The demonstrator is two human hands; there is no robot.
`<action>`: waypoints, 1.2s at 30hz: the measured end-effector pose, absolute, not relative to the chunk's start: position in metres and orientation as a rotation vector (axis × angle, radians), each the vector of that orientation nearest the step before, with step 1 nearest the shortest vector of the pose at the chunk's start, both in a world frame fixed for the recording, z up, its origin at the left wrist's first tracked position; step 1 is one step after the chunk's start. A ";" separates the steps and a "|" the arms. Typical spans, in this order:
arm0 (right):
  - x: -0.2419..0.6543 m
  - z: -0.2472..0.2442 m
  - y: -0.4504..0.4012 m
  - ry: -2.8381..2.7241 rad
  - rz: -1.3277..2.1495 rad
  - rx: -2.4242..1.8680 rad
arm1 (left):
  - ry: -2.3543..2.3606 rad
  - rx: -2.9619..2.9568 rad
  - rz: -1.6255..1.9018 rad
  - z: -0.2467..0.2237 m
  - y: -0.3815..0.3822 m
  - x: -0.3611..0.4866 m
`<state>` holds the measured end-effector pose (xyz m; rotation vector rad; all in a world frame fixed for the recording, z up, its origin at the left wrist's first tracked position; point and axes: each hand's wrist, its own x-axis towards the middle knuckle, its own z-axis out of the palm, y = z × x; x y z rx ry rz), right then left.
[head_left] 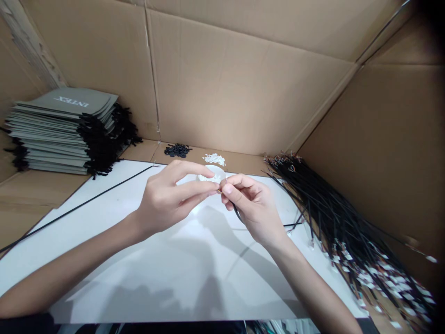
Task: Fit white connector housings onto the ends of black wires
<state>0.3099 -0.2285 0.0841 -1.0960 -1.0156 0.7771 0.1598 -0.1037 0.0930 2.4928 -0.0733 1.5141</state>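
Note:
My right hand (255,204) pinches a black cable (238,214) near its end between thumb and index finger. A short length of the cable hangs below the thumb, and thin wire ends show at the fingertips. From the left, my left hand (174,190) meets those wire ends with its fingertips pressed together, the upper finger held apart. Whatever is between them is too small to make out. Just behind the fingers stands a white bowl (219,170) with small white pieces in it, partly hidden by my left hand.
Black sleeve pieces (177,150) and white connectors (214,159) lie in heaps at the back. At left rises a stack of grey INTEX-printed sheets (69,102); a single cable (93,199) crosses the white board (167,273). Many black cables (333,213) fill the right side. Cardboard walls (243,83) enclose everything.

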 end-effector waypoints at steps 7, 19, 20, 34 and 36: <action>0.301 0.076 -0.227 -0.901 0.769 -1.051 | -0.065 2.575 1.271 0.087 -0.099 0.157; 0.303 0.077 -0.227 -0.958 0.700 -1.059 | -0.341 2.338 1.799 0.061 -0.097 0.178; 0.305 0.080 -0.228 -0.999 0.673 -1.092 | -0.390 2.356 1.786 0.062 -0.095 0.177; 0.316 0.092 -0.235 -1.154 0.859 -1.087 | -0.035 2.487 1.303 0.072 -0.098 0.157; 0.317 0.089 -0.233 -1.134 0.901 -1.060 | -0.021 2.493 1.322 0.073 -0.099 0.156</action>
